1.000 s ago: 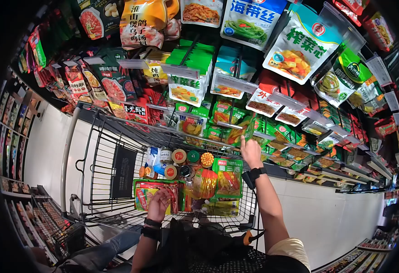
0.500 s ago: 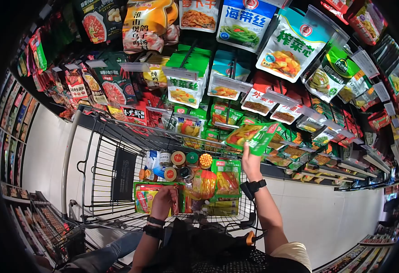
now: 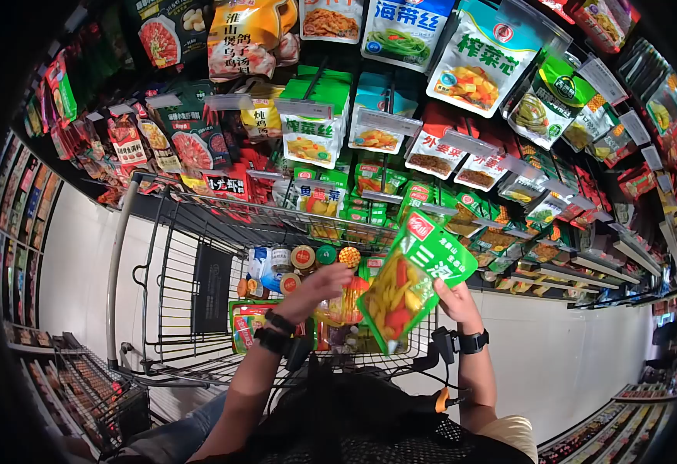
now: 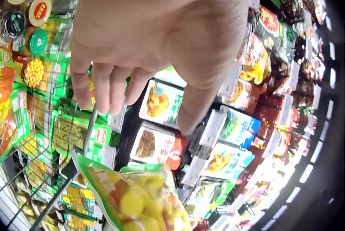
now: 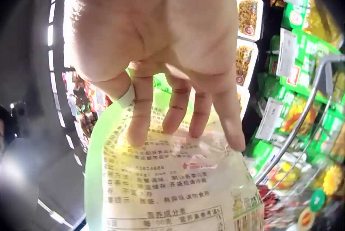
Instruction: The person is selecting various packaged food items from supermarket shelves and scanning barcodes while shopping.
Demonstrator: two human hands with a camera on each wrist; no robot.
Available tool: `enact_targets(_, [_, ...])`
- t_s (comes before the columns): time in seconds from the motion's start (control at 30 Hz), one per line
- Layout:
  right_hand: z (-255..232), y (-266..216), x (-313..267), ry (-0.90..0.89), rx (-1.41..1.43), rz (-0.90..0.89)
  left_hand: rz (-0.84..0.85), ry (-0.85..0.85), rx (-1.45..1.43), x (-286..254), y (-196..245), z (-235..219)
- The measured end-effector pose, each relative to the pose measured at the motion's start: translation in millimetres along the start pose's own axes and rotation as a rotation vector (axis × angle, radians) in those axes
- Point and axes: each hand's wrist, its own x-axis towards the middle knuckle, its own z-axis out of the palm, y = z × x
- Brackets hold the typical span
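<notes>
A green packet of pickled vegetables [image 3: 409, 282] is held by the right hand [image 3: 459, 303] at its right edge, above the cart's right end. In the right wrist view the fingers of the right hand [image 5: 178, 96] spread over the packet's printed back [image 5: 178, 182], with the thumb around its edge. The left hand [image 3: 313, 294] hovers over the cart's goods, fingers extended, touching nothing. In the left wrist view the left hand [image 4: 156, 42] has loosely bent fingers, and the packet [image 4: 137, 198] lies just beyond them.
The wire cart [image 3: 170, 271] contains jars [image 3: 302, 257], a red-and-green packet [image 3: 247, 329] and other packets. Behind it, shelves hold hanging pouches [image 3: 477, 66] and price tags. Pale floor [image 3: 555, 348] shows at the right; another shelf [image 3: 25, 201] stands at the far left.
The right hand has taken the green packet off the shelf area and brought it closer, over the cart. The left hand has risen from the red packet and moved right.
</notes>
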Motion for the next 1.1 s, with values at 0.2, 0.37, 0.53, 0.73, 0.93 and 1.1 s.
enact_targets(0.2, [6.1, 11.4, -11.0, 0.149, 0.451, 0.071, -0.166, -0.395, -0.024, 7.4, 10.0, 38.8])
enact_targets(0.37, [15.3, 1.6, -7.1, 0.098, 0.536, 0.109, -0.038, -0.134, -0.001, -8.4, 25.8, 68.9])
enact_targets(0.53, [31.1, -0.4, -10.7, 0.004, 0.479, 0.138, 0.035, -0.030, 0.070, -15.1, 36.8, 68.1])
enact_targets(0.73, [35.7, 1.4, -11.9, -0.036, 0.246, 0.239, 0.098, 0.091, 0.133, -23.2, 34.4, 66.1])
enact_targets(0.93, [53.6, -8.2, -11.3, 0.035, 0.124, 0.086, 0.114, 0.096, 0.209, -32.3, 38.3, 58.1])
enact_targets(1.1, [58.8, -4.7, -15.3, 0.091, 0.048, 0.018, 0.074, 0.073, 0.184, -37.8, 36.3, 58.3])
